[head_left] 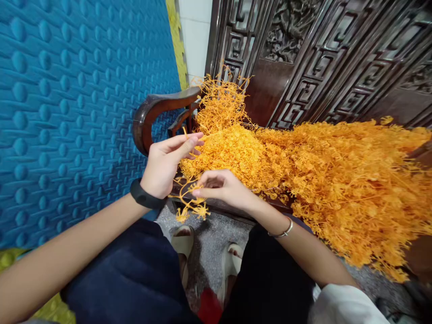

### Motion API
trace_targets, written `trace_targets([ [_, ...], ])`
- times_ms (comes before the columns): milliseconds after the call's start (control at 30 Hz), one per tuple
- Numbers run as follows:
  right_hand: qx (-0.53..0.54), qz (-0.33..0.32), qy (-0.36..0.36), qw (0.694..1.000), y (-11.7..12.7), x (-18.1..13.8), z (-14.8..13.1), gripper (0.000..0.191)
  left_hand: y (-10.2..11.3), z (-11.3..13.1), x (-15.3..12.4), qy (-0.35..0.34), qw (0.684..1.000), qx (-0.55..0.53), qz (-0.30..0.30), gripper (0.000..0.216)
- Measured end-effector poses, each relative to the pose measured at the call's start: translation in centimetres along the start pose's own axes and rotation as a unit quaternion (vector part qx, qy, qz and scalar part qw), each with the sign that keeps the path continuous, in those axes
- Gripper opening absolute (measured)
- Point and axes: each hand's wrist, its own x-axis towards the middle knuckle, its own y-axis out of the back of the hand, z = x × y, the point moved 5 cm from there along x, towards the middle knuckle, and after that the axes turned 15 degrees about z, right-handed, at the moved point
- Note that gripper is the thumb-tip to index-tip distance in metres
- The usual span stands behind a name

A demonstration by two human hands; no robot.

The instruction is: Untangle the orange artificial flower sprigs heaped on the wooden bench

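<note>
Nearest, dark trousers (128,279), then pale sandals (182,245) on a speckled floor. Above the knees, right hand (226,189), bangle behind the wrist: thumb and forefinger appear pinched on a small orange sprig (200,210), its frilled tips hanging down at the seat's front edge. Left hand (165,162), black band at the wrist, just beyond it: thumb and forefinger nearly together, a thin stem (185,131) poking up behind; cannot tell whether it is gripped. Step in hand, by my reading: fingering a single sprig between both hands; the next move calls for a light pinch and thin stems kept untangled. Farther, orange heap (236,148) on the wooden bench (162,101), spreading right; blue mat (84,112) leftward; carved panel (276,90) behind
</note>
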Motion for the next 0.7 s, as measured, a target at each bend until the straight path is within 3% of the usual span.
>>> trace_targets([
  [167,0.039,0.079,0.048,0.995,4.5,0.7,-1.8,0.015,0.8,0.3,0.6,0.013,0.999,-0.014,0.027,0.029],
  [367,0.091,0.060,0.087,0.990,6.2,0.2,-2.7,0.012,1.2,0.3,1.1,0.028,0.999,-0.024,0.031,0.026],
  [467,0.087,0.014,0.092,0.992,5.6,-0.3,-2.9,0.014,0.6,-0.4,0.7,0.075,0.997,-0.017,-0.033,0.032],
  [567,0.049,-0.016,0.102,0.993,4.8,-0.7,-3.0,0.016,-0.5,-1.1,-0.6,0.122,0.979,-0.021,-0.159,0.041],
  [700,-0.027,0.039,0.143,0.989,4.1,-0.8,-3.1,0.010,-1.0,-1.6,-2.3,0.186,0.954,0.000,-0.236,0.049],
])
